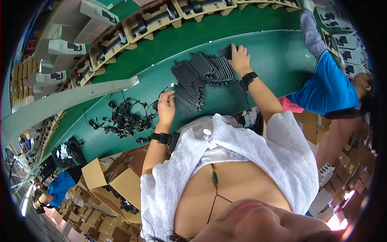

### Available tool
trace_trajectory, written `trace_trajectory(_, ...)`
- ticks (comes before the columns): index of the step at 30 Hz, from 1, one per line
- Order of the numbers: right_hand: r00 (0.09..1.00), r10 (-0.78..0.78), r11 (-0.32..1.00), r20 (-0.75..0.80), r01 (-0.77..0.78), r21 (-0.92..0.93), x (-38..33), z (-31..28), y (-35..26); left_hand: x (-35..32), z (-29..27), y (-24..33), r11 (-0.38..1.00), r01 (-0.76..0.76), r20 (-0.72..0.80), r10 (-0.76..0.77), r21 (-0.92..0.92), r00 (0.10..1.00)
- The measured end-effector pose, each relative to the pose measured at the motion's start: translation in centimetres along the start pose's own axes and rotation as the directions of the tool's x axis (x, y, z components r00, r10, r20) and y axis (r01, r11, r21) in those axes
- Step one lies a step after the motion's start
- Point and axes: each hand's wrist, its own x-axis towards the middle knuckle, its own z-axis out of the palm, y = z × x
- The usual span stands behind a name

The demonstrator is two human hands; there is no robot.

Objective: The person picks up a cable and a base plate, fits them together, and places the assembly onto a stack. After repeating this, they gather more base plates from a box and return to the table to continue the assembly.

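Left hand (166,108) loosely curled over the green surface (274,60), fingers bent together, fingertips at the near end of the stacked row of dark flat pads (189,97). It seems to pinch a thin black cable, but the grip is too small to make out for sure. Black band on that wrist.

Right hand (240,58) reaches farther out, fingers spread flat, pressing on one dark pad (225,51) at the far end of the fanned pad row (219,68). Black watch on that wrist. Palm side hidden.

Tangle of black cables (123,119) lies on the surface to the left of the left hand, a little apart from it.

Near edge of the surface is hidden by the person's white knit top. Fisheye bends the surface into an arc. A grey rail (68,101) crosses over it at the left.

Cardboard trays holding dark parts (155,20) run along the far side. A co-worker in a blue shirt (328,86) stands just right, one sleeve reaching over the surface. Bare green room lies between the right hand and that sleeve. Open cardboard boxes (117,181) sit below on the left.
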Motion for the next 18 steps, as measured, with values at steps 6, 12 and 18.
trace_trajectory(6,1.0,-0.001,0.999,0.025,0.002,-0.035,-2.2,0.6,-1.1,0.8,0.3,-0.4,0.999,0.001,-0.046,0.002,0.052,0.999)
trace_trajectory(12,0.987,-0.137,0.986,-0.08,0.143,0.085,-2.5,2.3,-1.4,6.5,2.7,-1.1,0.949,0.02,-0.238,0.058,0.314,0.97)
trace_trajectory(18,0.908,-0.377,0.926,-0.18,0.375,-0.048,-2.9,0.8,1.2,12.6,4.8,1.8,0.812,-0.164,-0.116,0.273,0.561,0.955)
